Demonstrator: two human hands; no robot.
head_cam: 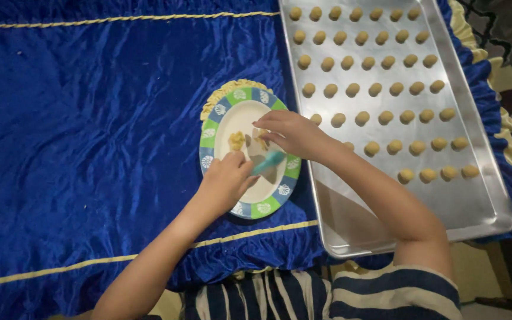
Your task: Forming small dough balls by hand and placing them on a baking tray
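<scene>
left hand [227,178] clamped on teal tool [268,161] | right hand [294,133] pinching dough [236,140] over plate [211,133] | tray [481,207] at 3 o'clock

A cloth [90,118] covers the desk. A plate [268,204] sits on the cloth, near the middle. A bit of dough [236,140] lies on the plate. Both hands are over the plate, the left hand [227,181] on the near side and the right hand [291,133] on the far side. A tray [475,207] lies just right of the plate. Rows of dough balls [374,89] sit on the far part of the tray.
</scene>
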